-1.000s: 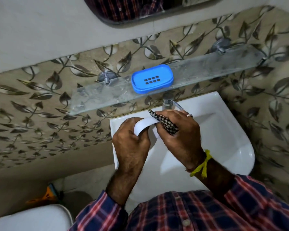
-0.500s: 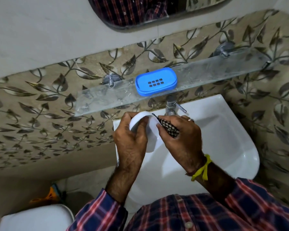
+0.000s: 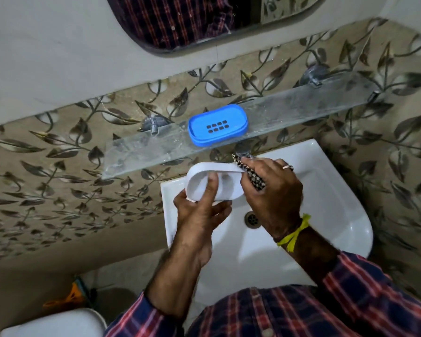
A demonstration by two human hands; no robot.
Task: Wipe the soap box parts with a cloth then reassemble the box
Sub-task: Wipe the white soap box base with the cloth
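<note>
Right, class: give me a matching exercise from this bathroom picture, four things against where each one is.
Things:
1. blue tray
2. white base
3. checked cloth
4. drain

Places:
A. gripped in the right hand
B. at the bottom of the sink
C. on the glass shelf
D. held in the left hand

Pairs: 1-C, 2-D, 3-A, 4-B

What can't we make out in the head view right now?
- Tap: mostly hidden behind the right hand and the glass shelf.
- Cloth: mostly bunched inside the right hand, so its contact with the white tray is unclear.
- White tray underside: covered by the left hand.
- Orange thing on the floor: dark and blurred.
</note>
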